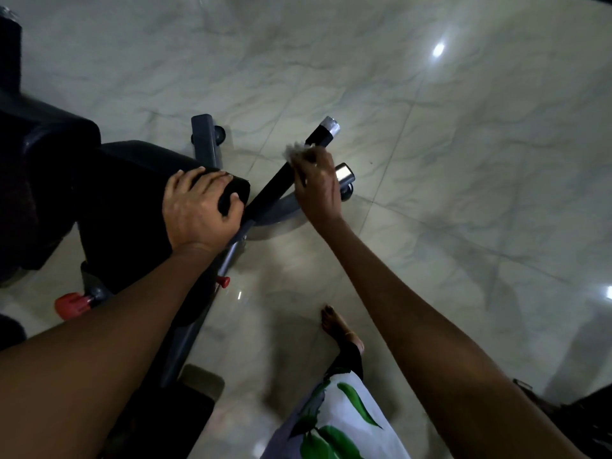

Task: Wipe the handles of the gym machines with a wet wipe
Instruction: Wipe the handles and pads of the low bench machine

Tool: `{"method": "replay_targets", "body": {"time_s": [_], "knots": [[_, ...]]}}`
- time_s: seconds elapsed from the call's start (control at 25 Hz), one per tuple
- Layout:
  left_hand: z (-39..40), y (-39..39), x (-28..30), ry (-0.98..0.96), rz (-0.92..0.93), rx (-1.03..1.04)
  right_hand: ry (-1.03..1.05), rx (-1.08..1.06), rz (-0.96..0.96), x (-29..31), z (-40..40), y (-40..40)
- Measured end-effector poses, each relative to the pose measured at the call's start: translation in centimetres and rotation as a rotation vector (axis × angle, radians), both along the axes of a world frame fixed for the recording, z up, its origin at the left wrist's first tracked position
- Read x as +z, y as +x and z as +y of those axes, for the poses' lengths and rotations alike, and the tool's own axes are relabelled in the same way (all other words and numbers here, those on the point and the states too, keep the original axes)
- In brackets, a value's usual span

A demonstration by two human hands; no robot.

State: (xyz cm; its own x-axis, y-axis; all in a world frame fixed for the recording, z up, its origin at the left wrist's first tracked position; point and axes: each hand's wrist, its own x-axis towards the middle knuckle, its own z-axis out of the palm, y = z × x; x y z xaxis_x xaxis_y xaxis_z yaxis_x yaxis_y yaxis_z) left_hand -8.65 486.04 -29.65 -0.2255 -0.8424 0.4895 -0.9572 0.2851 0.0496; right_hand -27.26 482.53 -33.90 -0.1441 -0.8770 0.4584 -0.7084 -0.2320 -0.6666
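Note:
A black padded handle bar (275,183) with a silver end cap (332,125) slants up from the gym machine's grey frame. My right hand (318,187) pinches a crumpled white wet wipe (295,151) against the upper part of that bar. My left hand (198,210) grips the end of a black padded seat (132,180), fingers over the top and thumb curled round the edge.
A second chrome-capped stub (344,172) sits just right of my right hand. The machine's grey base leg with a wheel (207,137) stands behind. Red adjustment knobs (71,304) are at the lower left. My bare foot (334,323) stands on the glossy marble floor (463,160).

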Motion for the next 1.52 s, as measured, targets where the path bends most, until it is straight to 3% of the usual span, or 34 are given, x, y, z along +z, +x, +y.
{"method": "replay_targets", "body": {"time_s": [0.08,0.2,0.28,0.48,0.68,0.84,1.2,1.4,1.52], "knots": [[0.0,0.1,-0.1,0.008,-0.007,0.003,0.051,-0.130,-0.112,0.6,-0.6,0.1],[0.0,0.1,-0.2,0.028,-0.015,0.017,0.027,0.016,0.038,0.2,0.9,1.0],[0.0,0.0,-0.1,0.013,-0.017,0.013,0.026,0.046,0.016,-0.2,1.0,0.5],[0.0,-0.1,0.0,0.009,-0.029,0.021,0.152,-0.346,-0.591,1.3,-0.4,0.6],[0.2,0.0,0.0,0.018,-0.041,0.047,0.436,-0.257,-0.938,0.4,3.7,3.4],[0.1,-0.1,-0.1,0.013,-0.034,0.055,0.446,-0.362,-1.158,0.8,3.3,3.4],[0.2,-0.5,0.2,0.037,-0.010,0.068,0.545,-0.367,-1.226,-0.6,6.5,7.0],[0.2,-0.5,0.4,0.068,-0.015,0.082,0.537,-0.222,-1.255,-0.7,7.8,8.6],[0.3,-0.6,0.4,0.082,-0.012,0.083,0.419,-0.288,-1.125,-0.8,6.6,7.8]]}}
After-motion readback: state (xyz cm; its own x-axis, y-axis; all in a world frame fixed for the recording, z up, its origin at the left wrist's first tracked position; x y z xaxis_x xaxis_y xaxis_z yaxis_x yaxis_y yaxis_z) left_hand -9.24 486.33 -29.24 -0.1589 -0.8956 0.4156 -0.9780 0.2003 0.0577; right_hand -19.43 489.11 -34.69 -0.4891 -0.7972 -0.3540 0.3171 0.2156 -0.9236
